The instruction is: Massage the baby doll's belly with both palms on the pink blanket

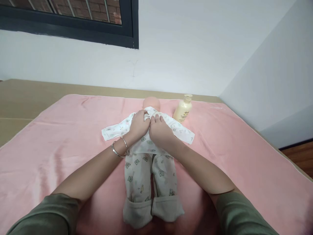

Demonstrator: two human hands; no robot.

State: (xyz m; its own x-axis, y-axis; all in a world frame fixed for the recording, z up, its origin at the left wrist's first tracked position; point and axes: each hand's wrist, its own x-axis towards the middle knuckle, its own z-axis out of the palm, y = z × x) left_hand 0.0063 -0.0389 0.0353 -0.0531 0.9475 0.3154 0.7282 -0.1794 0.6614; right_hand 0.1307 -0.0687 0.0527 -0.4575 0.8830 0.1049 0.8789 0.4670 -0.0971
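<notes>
A doll lies on a pink sheet [80,143], its round head [151,102] at the far end. It wears a white patterned top [182,130] with sleeves spread to both sides, and white patterned trousers [139,179] with turned-up cuffs. My left hand [140,124], below a wrist with silver bangles [119,147], rests on the upper chest of the top, fingers bent at the fabric near the collar. My right hand [161,130] lies beside it on the chest, its fingers extended side by side. Whatever the fingertips may pinch is hidden.
A pale yellow pump bottle [183,109] stands on the sheet to the right of the doll's head. Behind the bed's tan edge [97,89] rises a white wall [183,49] with a dark window frame [129,23].
</notes>
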